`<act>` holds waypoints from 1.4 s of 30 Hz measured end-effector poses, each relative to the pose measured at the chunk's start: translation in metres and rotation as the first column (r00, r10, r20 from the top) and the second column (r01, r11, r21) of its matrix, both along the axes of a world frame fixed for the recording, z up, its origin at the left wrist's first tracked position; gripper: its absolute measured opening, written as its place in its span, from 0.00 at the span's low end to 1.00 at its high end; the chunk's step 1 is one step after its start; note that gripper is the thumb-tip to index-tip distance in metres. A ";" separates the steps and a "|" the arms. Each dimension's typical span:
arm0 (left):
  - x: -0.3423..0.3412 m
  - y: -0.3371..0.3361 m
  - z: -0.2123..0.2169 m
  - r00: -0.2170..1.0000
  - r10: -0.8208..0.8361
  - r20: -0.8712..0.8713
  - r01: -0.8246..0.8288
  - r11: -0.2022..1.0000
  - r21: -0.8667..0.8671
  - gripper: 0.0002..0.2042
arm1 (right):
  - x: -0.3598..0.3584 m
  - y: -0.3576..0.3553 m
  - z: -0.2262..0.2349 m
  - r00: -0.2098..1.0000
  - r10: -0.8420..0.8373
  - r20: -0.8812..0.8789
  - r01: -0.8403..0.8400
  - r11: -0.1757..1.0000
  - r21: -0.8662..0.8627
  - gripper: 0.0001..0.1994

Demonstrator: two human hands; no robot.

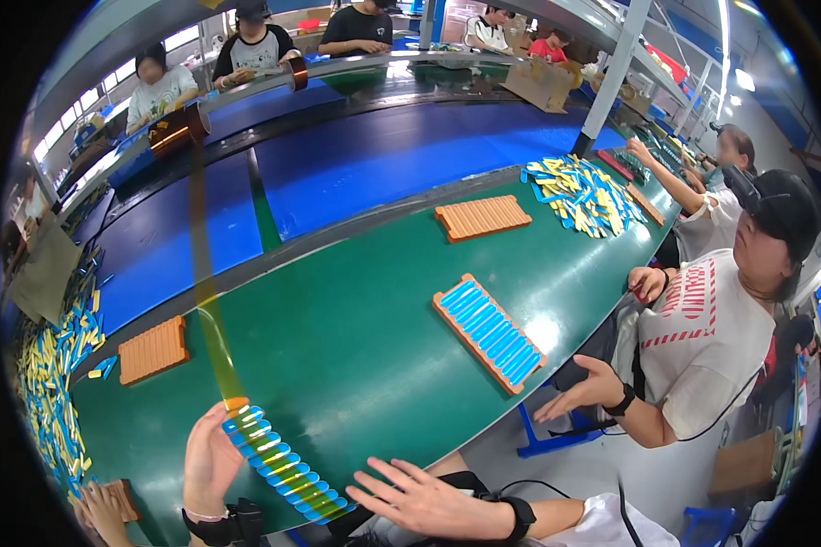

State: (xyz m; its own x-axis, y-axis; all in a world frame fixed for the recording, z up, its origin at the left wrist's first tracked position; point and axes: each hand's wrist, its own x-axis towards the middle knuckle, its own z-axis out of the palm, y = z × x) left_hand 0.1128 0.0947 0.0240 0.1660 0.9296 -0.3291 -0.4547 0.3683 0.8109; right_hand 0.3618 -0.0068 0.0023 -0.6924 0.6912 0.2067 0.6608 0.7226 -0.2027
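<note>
Amber transparent tape [212,342] stretches from a large roll [178,130] over the table to a row of slim blue pieces with rounded ends [278,465]. It lies along the row's length. An orange tip, likely of a ridged tray mostly hidden under the pieces, shows at the far end. There my left hand [212,460] is closed round that tip, its fingers partly hidden. To the right of the row's near end, my right hand [420,497] hovers with its fingers spread and holds nothing.
A filled orange tray [490,333] lies to the right; bare ridged trays [152,350] [483,218] lie left and farther back. Loose blue and yellow pieces are heaped at the left [55,383] and far right [584,196]. A co-worker's hand [588,390] reaches in at right, another [100,512] at lower left.
</note>
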 end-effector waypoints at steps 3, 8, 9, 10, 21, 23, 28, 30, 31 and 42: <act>0.000 -0.001 0.006 1.000 -0.017 -0.021 0.018 0.999 0.030 0.14 | 0.006 -0.012 -0.004 0.996 0.024 -0.082 -0.028 0.999 -0.047 0.24; -0.002 -0.004 0.003 1.000 0.006 0.000 -0.006 0.998 0.060 0.15 | 0.048 -0.006 -0.016 0.889 -0.280 -0.363 0.266 0.960 -0.088 0.25; -0.001 -0.003 0.003 1.000 0.016 -0.002 -0.016 0.998 0.057 0.15 | 0.060 -0.006 -0.021 0.824 -0.408 -0.393 0.433 0.901 -0.029 0.26; -0.001 -0.004 0.002 0.999 0.032 -0.006 -0.031 0.998 0.056 0.15 | 0.073 -0.006 -0.026 0.740 -0.516 -0.432 0.582 0.813 0.026 0.28; 0.003 -0.007 0.007 0.998 -0.021 -0.061 0.027 0.995 0.092 0.14 | 0.157 0.033 -0.024 0.525 -0.730 -0.438 0.689 0.666 -0.285 0.49; 0.001 -0.007 0.007 0.997 -0.045 -0.065 0.051 0.994 0.100 0.14 | 0.146 0.023 -0.022 0.559 -0.715 -0.420 0.692 0.681 -0.238 0.50; -0.008 -0.010 0.004 0.990 -0.047 -0.131 0.052 0.998 0.036 0.10 | 0.085 -0.009 -0.022 0.655 -0.650 -0.386 0.632 0.751 -0.192 0.52; -0.008 -0.011 0.006 0.986 -0.004 -0.168 0.006 1.000 0.014 0.09 | 0.057 -0.014 -0.014 0.690 -0.623 -0.367 0.578 0.781 -0.238 0.49; -0.009 -0.010 0.006 0.989 -0.010 -0.149 0.014 1.000 0.022 0.10 | 0.046 -0.013 -0.014 0.713 -0.596 -0.369 0.555 0.802 -0.221 0.49; -0.022 -0.015 0.014 0.999 0.035 -0.033 -0.033 0.998 0.059 0.08 | -0.046 0.036 -0.002 0.837 -0.438 -0.329 0.402 0.899 -0.174 0.43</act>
State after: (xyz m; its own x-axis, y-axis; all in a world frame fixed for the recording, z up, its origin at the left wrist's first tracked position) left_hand 0.0907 0.0801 0.0377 0.1238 0.9523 -0.2788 -0.4377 0.3045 0.8460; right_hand 0.3163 0.0292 0.0007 -0.2247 0.9273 0.2993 0.7676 0.3577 -0.5319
